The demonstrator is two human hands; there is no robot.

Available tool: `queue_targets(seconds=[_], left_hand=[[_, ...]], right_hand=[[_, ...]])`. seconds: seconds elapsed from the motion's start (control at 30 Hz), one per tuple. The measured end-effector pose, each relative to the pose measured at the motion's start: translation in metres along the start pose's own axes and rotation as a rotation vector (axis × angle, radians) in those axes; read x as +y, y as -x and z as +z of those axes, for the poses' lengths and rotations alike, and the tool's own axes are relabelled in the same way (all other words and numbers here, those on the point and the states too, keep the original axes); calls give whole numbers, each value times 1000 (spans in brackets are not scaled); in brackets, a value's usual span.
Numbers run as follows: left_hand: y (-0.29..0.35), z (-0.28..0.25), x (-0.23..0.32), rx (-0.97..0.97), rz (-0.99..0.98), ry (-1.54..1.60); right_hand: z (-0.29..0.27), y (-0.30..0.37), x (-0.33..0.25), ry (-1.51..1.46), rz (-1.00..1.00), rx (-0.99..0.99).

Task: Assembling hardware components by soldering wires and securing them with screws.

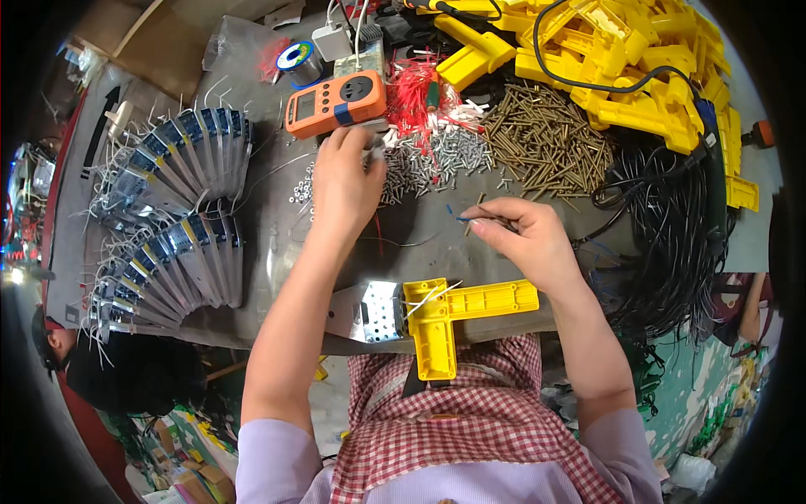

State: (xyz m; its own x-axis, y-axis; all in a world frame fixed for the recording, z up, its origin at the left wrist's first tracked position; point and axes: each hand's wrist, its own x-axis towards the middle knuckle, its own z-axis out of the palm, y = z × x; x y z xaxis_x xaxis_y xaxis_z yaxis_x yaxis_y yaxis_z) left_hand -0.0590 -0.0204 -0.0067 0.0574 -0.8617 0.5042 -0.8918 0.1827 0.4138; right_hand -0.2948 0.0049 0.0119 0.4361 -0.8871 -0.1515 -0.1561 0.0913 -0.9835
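Observation:
My left hand (pixel 348 181) reaches to the far side of the bench, just in front of an orange meter with a socket (pixel 336 102). Its fingers are bent together at the edge of a pile of small silver screws (pixel 445 160); what they hold is hidden. My right hand (pixel 529 239) pinches the end of a black cable, with a blue wire tip (pixel 452 211) sticking out. Beside that tip lies a brass-coloured pin (pixel 479 202). Between my forearms, at the near edge, sits a yellow T-shaped plastic shell (pixel 434 315), touching a perforated metal part (pixel 382 311) with white wires.
Brass-coloured pins (pixel 550 139) are heaped behind my right hand. Yellow shells (pixel 621 59) pile up at the far right, above bundled black cables (pixel 672 244). Fanned rows of metal parts with wires (pixel 180 260) stand at left. A solder spool (pixel 300 65) is behind the meter.

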Motion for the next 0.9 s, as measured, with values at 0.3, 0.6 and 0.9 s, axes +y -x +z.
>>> queue_targets(seconds=[0.3, 0.6, 0.9], left_hand=[[65, -49, 61, -407, -617, 1161], [68, -43, 53, -480, -679, 1322], [73, -54, 65, -433, -247, 731]], right_hand=[[13, 10, -13, 44, -21, -80], [14, 13, -23, 88, 37, -144], [12, 9, -19, 156, 25, -184]])
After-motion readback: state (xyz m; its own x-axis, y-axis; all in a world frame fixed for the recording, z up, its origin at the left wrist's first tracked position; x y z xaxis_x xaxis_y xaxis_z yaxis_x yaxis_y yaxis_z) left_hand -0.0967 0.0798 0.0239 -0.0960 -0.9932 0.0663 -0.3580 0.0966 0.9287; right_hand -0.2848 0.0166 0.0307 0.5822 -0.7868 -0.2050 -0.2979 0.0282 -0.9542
